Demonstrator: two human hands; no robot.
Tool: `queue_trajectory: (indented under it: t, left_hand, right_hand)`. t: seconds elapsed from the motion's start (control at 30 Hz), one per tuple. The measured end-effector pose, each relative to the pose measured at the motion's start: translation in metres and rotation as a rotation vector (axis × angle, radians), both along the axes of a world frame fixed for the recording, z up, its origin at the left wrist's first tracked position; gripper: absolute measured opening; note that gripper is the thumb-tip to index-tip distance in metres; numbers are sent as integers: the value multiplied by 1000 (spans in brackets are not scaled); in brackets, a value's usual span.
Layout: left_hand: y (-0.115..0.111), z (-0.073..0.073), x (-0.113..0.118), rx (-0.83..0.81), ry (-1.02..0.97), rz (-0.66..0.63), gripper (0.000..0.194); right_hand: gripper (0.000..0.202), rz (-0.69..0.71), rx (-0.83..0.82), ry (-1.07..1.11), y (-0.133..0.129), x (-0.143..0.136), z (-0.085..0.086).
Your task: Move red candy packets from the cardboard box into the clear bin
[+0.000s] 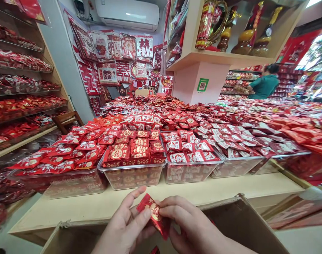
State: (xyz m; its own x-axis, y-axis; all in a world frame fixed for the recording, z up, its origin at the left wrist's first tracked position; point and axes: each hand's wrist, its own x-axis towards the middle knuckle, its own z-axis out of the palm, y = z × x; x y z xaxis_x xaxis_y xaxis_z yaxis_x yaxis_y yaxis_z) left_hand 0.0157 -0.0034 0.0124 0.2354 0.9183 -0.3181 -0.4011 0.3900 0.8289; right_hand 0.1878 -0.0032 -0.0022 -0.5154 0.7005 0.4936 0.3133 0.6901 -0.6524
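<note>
Red packet (155,215), glossy, sharp-cornered

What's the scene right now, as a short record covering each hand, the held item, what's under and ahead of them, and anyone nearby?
left hand: holds the red packet, thumb on its front
right hand: fingertips on the same packet
packet marking: gold disc
below hands: open cardboard box
ahead: clear bins heaped with packets, on a pale counter
nearby: person in teal, background right
</note>
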Motion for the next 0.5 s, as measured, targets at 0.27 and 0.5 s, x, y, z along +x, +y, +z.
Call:
queue_trajectory:
  t: [0.27, 0.5]
  left_hand:
    - [2, -8, -1, 82, 54, -100, 71]
    - [-2, -9, 3, 76, 120, -98, 62]
  right_hand:
    - [24, -97, -663, 292, -2, -6, 4]
    - [30, -83, -830, 456, 1, -8, -7]
